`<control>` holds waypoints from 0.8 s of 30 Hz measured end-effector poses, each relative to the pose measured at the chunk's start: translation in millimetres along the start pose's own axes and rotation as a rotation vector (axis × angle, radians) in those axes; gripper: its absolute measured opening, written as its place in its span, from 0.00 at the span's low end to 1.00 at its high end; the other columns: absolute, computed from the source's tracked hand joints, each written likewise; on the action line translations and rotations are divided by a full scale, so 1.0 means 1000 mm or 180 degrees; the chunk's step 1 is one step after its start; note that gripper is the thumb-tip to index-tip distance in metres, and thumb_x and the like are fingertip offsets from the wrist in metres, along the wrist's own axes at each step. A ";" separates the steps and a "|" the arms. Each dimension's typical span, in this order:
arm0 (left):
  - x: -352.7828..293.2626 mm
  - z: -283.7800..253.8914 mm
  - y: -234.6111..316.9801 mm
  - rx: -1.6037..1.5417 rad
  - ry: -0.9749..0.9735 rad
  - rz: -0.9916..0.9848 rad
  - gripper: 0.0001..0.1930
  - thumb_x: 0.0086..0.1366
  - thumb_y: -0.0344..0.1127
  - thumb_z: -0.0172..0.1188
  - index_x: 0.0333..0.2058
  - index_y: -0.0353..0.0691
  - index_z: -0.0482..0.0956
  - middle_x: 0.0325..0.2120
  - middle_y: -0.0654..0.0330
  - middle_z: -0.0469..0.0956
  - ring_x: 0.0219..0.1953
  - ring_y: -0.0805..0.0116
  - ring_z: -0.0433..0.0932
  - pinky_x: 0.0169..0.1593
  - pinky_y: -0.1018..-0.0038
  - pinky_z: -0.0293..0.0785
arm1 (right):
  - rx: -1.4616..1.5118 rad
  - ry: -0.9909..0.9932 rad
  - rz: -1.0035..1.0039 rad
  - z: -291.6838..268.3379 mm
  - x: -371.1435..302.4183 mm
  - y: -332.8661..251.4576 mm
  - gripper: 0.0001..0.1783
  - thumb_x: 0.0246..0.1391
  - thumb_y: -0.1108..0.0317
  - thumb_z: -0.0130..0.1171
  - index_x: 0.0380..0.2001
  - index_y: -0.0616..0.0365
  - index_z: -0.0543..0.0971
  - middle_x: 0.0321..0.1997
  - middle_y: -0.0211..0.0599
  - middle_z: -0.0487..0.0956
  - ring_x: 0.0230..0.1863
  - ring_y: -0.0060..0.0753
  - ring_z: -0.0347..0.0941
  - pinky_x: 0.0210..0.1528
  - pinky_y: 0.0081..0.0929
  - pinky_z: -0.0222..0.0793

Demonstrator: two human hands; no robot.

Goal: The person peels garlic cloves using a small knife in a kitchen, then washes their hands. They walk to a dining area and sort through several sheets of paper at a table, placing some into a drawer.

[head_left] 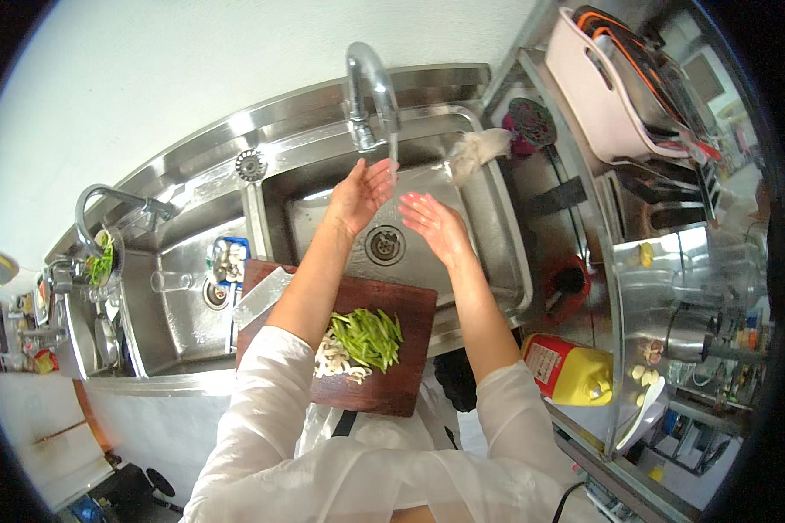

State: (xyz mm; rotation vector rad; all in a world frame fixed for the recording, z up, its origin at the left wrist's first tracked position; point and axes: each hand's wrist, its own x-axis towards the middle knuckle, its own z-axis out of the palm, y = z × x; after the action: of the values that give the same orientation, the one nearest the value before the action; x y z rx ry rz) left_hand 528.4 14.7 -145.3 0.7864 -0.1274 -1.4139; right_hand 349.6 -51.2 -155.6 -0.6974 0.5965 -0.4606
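Water runs from the curved chrome faucet [371,87] into the steel sink [314,218]. Right beside the stream is my left hand [360,193], palm turned inward, fingers outstretched and holding nothing. My right hand [434,225] hangs over the basin a little to the right, wet and empty, its fingers extended. Between them and below lies the drain [385,245]. Nearer to me, a dark wooden cutting board [401,301] rests across the sink's front edge. It carries sliced green vegetable strips [366,338], pale sliced mushrooms [344,364] and a cleaver blade [262,295], partly behind my left forearm.
A second basin on the left holds a clear cup [171,281] and a blue-edged tray of white pieces [228,260]. A crumpled pale bag [480,152] hangs on the right rim. The yellow jug [569,370] and metal shelf [606,349] stand to the right.
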 end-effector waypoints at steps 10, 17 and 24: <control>0.004 -0.026 -0.024 -0.0015 0.1911 0.0279 0.29 0.62 0.48 0.48 0.59 0.43 0.57 0.63 0.59 0.47 0.64 0.60 0.43 0.62 0.55 0.41 | 0.1705 0.0144 0.0229 0.021 0.114 0.063 0.20 0.57 0.60 0.44 0.44 0.68 0.70 0.49 0.48 0.72 0.53 0.45 0.67 0.57 0.41 0.62; 0.047 -0.025 -0.043 -0.0428 0.1600 -0.0232 0.32 0.62 0.58 0.45 0.55 0.38 0.63 0.48 0.51 0.69 0.47 0.61 0.69 0.49 0.63 0.64 | -0.2764 0.0990 -0.0161 0.048 0.089 0.059 0.32 0.56 0.45 0.42 0.51 0.62 0.69 0.51 0.44 0.71 0.54 0.36 0.65 0.55 0.28 0.58; 0.031 0.035 -0.032 -0.0315 0.0840 -0.0384 0.31 0.60 0.60 0.47 0.50 0.38 0.67 0.42 0.57 0.70 0.43 0.65 0.69 0.47 0.65 0.66 | -0.1282 0.1078 0.0086 0.064 0.067 0.006 0.43 0.51 0.33 0.41 0.57 0.58 0.61 0.61 0.41 0.61 0.61 0.37 0.56 0.61 0.32 0.49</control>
State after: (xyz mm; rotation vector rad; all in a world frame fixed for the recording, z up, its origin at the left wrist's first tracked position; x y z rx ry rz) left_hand 489.6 -26.7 -148.2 0.9024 0.1952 -1.4045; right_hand 441.7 -56.5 -143.6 -1.0015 1.0341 -0.4407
